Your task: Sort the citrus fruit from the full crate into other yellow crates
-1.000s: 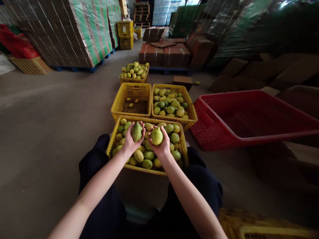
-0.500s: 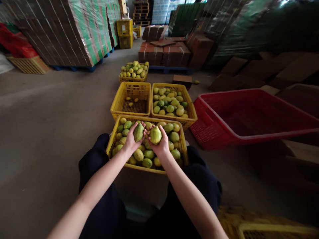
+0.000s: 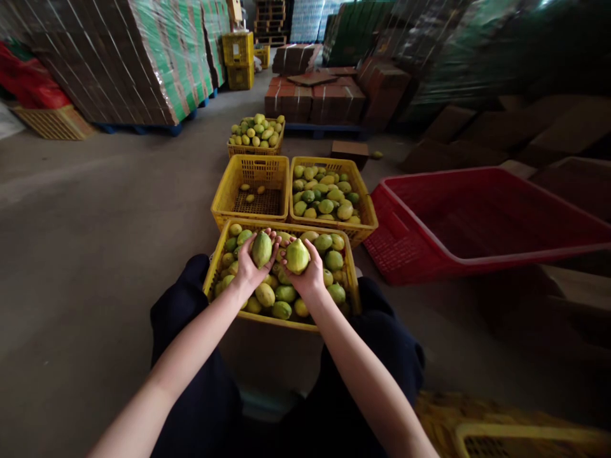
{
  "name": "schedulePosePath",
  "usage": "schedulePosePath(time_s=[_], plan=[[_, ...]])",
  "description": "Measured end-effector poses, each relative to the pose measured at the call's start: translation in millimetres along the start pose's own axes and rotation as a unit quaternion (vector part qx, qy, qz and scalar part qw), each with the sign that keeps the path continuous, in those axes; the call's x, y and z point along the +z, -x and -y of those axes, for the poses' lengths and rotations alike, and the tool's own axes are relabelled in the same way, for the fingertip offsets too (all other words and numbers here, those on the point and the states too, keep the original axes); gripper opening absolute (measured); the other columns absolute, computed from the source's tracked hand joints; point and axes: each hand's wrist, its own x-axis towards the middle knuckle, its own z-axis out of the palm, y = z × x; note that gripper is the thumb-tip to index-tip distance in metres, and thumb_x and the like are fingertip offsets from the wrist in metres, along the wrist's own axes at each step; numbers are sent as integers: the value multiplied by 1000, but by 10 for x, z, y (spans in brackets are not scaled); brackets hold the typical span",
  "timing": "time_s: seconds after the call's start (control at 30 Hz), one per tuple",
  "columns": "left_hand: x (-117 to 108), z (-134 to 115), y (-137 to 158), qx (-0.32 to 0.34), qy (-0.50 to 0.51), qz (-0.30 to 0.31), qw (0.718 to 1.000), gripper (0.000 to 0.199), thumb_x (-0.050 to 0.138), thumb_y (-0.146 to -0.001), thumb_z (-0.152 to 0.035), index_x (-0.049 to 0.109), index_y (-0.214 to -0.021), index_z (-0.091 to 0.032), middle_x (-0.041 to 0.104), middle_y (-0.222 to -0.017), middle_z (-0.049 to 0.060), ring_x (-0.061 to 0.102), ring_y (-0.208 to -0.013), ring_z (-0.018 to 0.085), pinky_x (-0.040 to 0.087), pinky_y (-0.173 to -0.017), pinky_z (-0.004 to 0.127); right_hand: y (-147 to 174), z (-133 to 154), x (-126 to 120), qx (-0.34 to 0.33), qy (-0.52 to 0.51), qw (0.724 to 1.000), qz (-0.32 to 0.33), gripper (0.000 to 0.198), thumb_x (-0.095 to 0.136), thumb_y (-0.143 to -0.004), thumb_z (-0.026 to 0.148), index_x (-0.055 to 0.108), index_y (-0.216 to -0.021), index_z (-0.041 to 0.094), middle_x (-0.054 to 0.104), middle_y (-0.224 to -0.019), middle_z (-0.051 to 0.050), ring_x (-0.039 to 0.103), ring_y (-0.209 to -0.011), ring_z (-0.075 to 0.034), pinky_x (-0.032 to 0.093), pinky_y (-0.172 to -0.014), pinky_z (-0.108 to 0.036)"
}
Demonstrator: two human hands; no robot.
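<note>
My left hand [image 3: 249, 270] cradles a green papaya [image 3: 262, 249], its palm turned up and fingers curled around the far side. A rounder, yellow-green papaya [image 3: 297, 256] with a pointed top rests in the grip of my right hand [image 3: 311, 277]. Both hands are side by side above a yellow crate [image 3: 281, 323] between my knees. Many green and yellow papayas [image 3: 265, 295] lie in that crate, partly covered by my hands and forearms.
Beyond stand a yellow crate [image 3: 220, 202] with a few small fruits, one full of papayas [image 3: 367, 213], and another heaped crate [image 3: 255, 151] farther back. A large red crate [image 3: 396, 251] is at right. Flattened boxes [image 3: 291, 105] sit on a blue pallet.
My left hand has shifted slightly left and up, and its papaya now sits more upright, farther from the other one. My right hand has barely moved, still holding its papaya.
</note>
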Motion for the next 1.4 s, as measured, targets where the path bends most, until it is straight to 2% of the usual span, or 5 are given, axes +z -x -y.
schedulePosePath(time_s=[0.6, 0.97, 1.17, 1.3, 1.4], plan=[[-304, 140, 45, -88, -179, -16, 980, 27, 46, -103, -22, 69, -118, -17, 79, -101, 10, 79, -94, 20, 60, -62, 21, 56, 231, -174, -53, -25, 996, -61, 15, 62, -84, 29, 66, -98, 24, 76, -75, 1, 70, -60, -18, 57, -50, -26], [-1204, 310, 312, -369, -586, -22, 721, 17, 59, -97, -30, 71, -89, -23, 73, -78, 3, 74, -61, 18, 48, -44, 21, 277, 655, -461, -107, -40, 990, -83, 19, 60, -80, 26, 70, -96, 24, 76, -74, 1, 71, -60, -17, 58, -52, -25], [-221, -368, -126, -135, -367, -86, 916, 36, 45, -106, -39, 69, -110, -13, 67, -63, 5, 56, -33, 15, 38, -32, 19, 296, 739, -627, -114, -34, 988, -98, 19, 58, -74, 23, 70, -88, 26, 77, -72, 1, 72, -61, -19, 60, -52, -28], [452, -909, -315, 2, -261, -37, 965, 49, 45, -107, -46, 64, -126, -5, 74, -72, 13, 71, -52, 18, 53, -44, 19, 317, 727, -711, -95, -7, 990, -105, 18, 63, -70, 25, 69, -87, 25, 78, -76, 0, 73, -62, -18, 61, -54, -27], [331, -924, -222, -15, -275, 19, 961, 45, 38, -106, -29, 68, -127, -3, 79, -82, 17, 74, -57, 17, 53, -47, 19, 345, 696, -780, -92, 18, 990, -110, 21, 65, -67, 26, 68, -88, 25, 78, -74, 1, 73, -61, -19, 61, -54, -28]])
